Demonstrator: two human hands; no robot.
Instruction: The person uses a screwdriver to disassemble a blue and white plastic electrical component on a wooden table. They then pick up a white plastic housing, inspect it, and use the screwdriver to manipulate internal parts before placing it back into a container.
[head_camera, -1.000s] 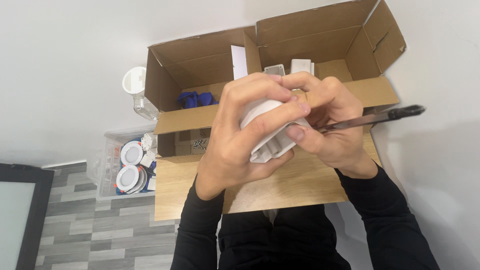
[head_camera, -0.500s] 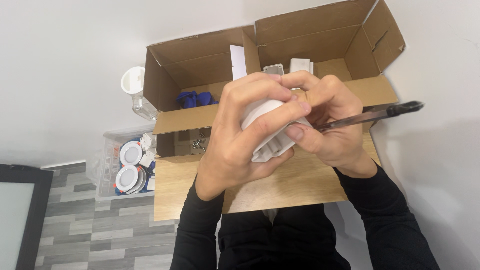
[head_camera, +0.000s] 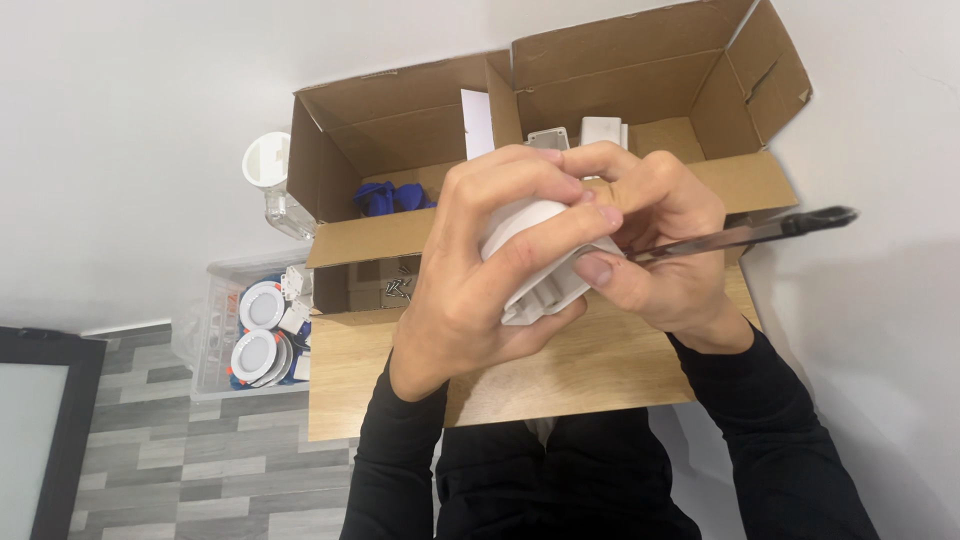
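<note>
The left hand (head_camera: 470, 290) clenches a white light fitting (head_camera: 540, 265) above the wooden counter (head_camera: 600, 370). The right hand (head_camera: 665, 250) grasps a screwdriver (head_camera: 740, 232), tip against the fitting; fastening seems underway, calling for steady alignment.

hands seen: two, left hand (head_camera: 470, 290), right hand (head_camera: 665, 255) | white fitting (head_camera: 535, 260): one | screwdriver (head_camera: 740, 233): one | cardboard boxes (head_camera: 640, 90): two | clear bin (head_camera: 225, 320): one | round white lamps (head_camera: 262, 305) counted in it: two
</note>
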